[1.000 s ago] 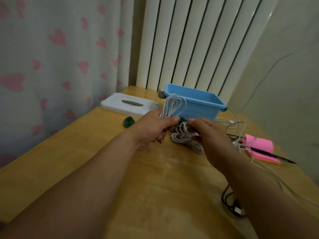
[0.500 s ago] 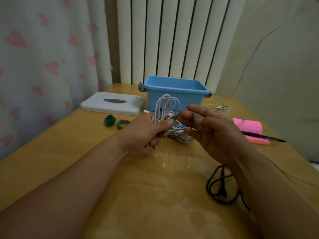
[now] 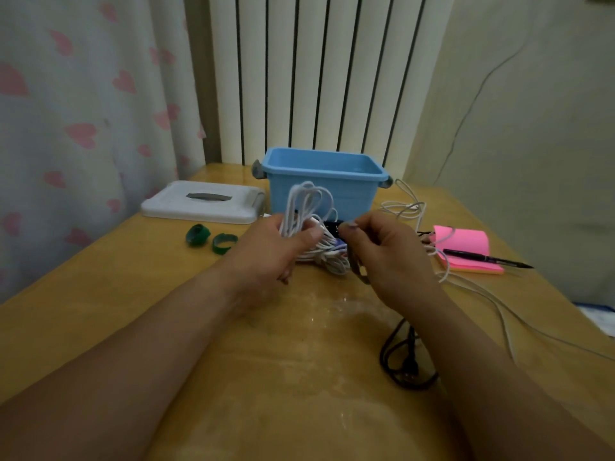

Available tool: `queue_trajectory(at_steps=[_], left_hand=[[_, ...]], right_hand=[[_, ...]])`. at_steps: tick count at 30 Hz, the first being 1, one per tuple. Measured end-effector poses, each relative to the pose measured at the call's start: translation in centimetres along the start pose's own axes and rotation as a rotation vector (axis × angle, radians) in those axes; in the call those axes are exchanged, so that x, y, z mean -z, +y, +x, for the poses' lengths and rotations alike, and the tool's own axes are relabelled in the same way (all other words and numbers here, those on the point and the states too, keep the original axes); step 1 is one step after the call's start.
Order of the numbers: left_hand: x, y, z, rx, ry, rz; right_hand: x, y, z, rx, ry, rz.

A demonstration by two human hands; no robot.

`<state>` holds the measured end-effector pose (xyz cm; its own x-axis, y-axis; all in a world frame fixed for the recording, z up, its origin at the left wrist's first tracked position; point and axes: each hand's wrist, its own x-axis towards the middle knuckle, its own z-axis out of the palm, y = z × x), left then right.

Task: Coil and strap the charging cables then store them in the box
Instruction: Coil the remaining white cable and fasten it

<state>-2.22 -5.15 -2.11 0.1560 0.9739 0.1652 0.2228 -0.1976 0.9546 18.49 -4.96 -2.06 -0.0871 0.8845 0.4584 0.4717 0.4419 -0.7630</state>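
Both hands busy: my left hand curls round the white coil to bunch its loops — my right hand pinches the dark strap against it, I'd say for binding.

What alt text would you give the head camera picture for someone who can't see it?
A person's left hand grips a coiled white cable at a wooden table while the right hand pinches a dark strap at the coil. Behind stands an open blue box, a white lid and two green straps to its left.

Lid left of box, notepad right
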Motion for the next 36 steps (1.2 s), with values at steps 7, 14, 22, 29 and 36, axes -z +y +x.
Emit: queue_trajectory(at_steps=[7, 14, 22, 29, 36], left_hand=[[-0.6, 0.6, -0.4, -0.019, -0.035, -0.127], [-0.6, 0.6, -0.6, 0.060, -0.141, -0.116], [-0.3, 0.4, -0.4, 0.039, -0.136, -0.252], [0.9, 0.5, -0.5, 0.077, -0.256, -0.296], [1.7, 0.1, -0.1, 0.074, -0.264, -0.306]], right_hand=[[-0.8, -0.6, -0.7, 0.252, -0.003, -0.399], [-0.6, -0.8, -0.2, 0.423, 0.063, -0.560], [-0.6, -1.1, -0.6, 0.095, -0.154, -0.110], [-0.4, -1.6, -0.1, -0.280, -0.346, 0.769], [0.2, -1.3, -0.3, -0.310, -0.382, 0.696]])
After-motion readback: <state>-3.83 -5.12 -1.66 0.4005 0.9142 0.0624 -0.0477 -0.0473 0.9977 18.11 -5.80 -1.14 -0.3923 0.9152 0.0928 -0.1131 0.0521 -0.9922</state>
